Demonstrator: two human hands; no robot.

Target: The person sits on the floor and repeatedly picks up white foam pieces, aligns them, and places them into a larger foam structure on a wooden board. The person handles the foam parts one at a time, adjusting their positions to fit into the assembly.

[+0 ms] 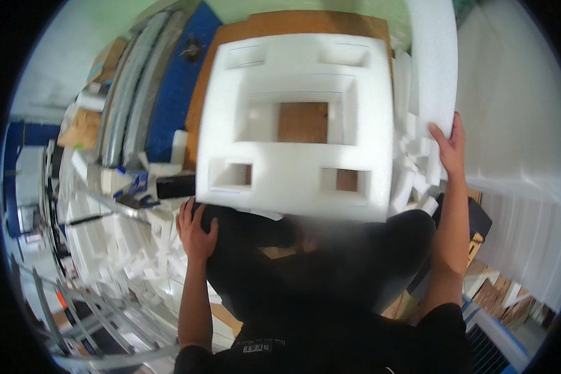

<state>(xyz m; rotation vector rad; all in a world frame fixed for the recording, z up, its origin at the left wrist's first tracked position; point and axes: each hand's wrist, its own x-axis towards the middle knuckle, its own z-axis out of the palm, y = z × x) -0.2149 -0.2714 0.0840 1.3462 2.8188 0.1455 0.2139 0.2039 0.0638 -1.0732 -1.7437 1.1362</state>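
Note:
In front of me lies a thick white foam block (293,156) with a large stepped opening in its middle and smaller rectangular pockets at its corners. My right hand (450,144) grips the lower end of a long white foam strip (435,68), thumb on one side and fingers on the other. That strip stretches away beyond the block's right side. Close to the block's near left corner, my left hand (197,232) is held with its fingers spread and nothing in them. It is over or on my dark-clothed knee; contact is unclear.
A brown board (318,22) lies under the block and shows through its openings. White foam offcuts (118,240) pile up at left, with more at right. Rolls (126,93) stand beside a blue panel (176,87) at far left. Large pale sheeting (511,106) fills the right side.

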